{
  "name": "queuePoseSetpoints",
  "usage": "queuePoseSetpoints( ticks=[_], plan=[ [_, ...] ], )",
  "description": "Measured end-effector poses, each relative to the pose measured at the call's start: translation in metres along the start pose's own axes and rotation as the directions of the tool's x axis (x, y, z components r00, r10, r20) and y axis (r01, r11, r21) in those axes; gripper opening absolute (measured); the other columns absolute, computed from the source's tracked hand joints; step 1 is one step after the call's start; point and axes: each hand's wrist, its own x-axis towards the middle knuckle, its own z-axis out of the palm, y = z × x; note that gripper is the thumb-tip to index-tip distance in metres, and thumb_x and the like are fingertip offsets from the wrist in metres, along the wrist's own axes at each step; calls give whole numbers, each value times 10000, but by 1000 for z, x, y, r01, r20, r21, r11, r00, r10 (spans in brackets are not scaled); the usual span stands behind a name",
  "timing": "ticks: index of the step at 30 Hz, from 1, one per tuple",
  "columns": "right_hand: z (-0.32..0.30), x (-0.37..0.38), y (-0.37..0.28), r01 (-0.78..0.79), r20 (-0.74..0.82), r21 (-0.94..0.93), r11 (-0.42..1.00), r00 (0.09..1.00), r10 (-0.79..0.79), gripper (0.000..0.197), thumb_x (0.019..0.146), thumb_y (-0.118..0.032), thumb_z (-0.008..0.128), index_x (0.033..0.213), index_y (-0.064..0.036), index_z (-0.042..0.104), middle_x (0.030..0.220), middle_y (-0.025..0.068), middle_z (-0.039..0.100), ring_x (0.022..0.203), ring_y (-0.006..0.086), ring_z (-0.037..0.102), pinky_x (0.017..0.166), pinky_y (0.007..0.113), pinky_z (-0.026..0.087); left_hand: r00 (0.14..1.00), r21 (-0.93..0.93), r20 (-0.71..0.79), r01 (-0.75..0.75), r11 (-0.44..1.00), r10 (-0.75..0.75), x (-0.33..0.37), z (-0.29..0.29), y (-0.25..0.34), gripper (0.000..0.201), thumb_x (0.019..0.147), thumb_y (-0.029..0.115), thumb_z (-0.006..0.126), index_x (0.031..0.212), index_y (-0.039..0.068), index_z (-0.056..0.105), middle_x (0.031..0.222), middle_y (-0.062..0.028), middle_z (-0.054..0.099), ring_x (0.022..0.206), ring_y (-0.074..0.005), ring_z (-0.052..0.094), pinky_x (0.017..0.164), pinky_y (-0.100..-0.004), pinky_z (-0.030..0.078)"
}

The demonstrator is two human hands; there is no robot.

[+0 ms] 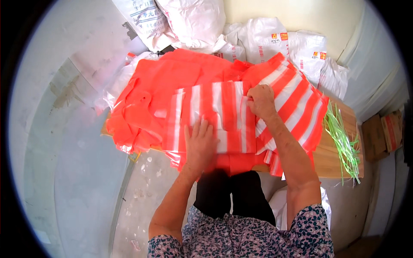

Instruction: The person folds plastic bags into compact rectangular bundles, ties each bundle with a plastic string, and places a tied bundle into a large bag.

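A red-and-white striped plastic bag (234,103) lies flat in front of me, on top of other red plastic. My left hand (200,144) rests on its lower left part, fingers stretched out and slightly blurred. At the bag's upper right edge, my right hand (261,101) is closed, pinching the plastic. Beneath that hand and to its right spreads a stack of striped bags (297,105), its stripes slanting. A big heap of plain red plastic (180,71) sits behind and to the left, crumpled at its left end.
Green plastic strips (344,146) lie in a bundle at the right end of the wooden table (329,165). Full white sacks (193,21) stand along the back wall. Cardboard boxes (376,135) are at the far right. White plastic (325,206) shows below the table.
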Motion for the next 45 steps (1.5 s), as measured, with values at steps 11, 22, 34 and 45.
queuePoseSetpoints(
  ticks=[11, 22, 34, 45],
  plan=[
    [-58, -22, -47, -42, -46, 310, 950, 997, 59, 195, 747, -80, 642, 937, -46, 619, 849, 133, 627, 801, 312, 603, 687, 383, 491, 908, -656, 288, 419, 628, -306, -1, -19, 19, 343, 847, 194, 647, 1095, -33, 583, 1120, -132, 602, 1037, -329, 576, 901, -391, 451],
    [-42, -78, -157, -138, 72, 432, 891, 990, 118, 261, 755, -64, 606, 1007, -19, 552, 881, 159, 582, 811, 333, 589, 674, 406, 490, 596, -599, 777, 598, -533, -204, 9, -34, 15, 708, 899, 640, 392, 1116, -12, 563, 1025, -123, 609, 953, -221, 585, 829, -347, 478],
    [-25, -120, -110, -62, -116, 396, 916, 986, 117, 192, 766, -35, 601, 953, -16, 640, 1007, 125, 615, 964, 307, 560, 854, 407, 427, 686, -743, 507, 655, 139, -522, -4, 15, -16, 491, 773, 46, 557, 1235, -92, 464, 888, -118, 611, 801, -208, 605, 701, -323, 500],
    [-26, -128, -101, -60, -106, 273, 960, 990, 92, 201, 748, -71, 636, 944, -26, 649, 1010, 103, 595, 1011, 294, 528, 896, 418, 378, 887, -426, 19, 425, 799, -462, -4, 12, -3, 495, 738, 37, 592, 1224, -4, 507, 967, -212, 603, 880, -332, 612, 785, -406, 497]
  ],
)
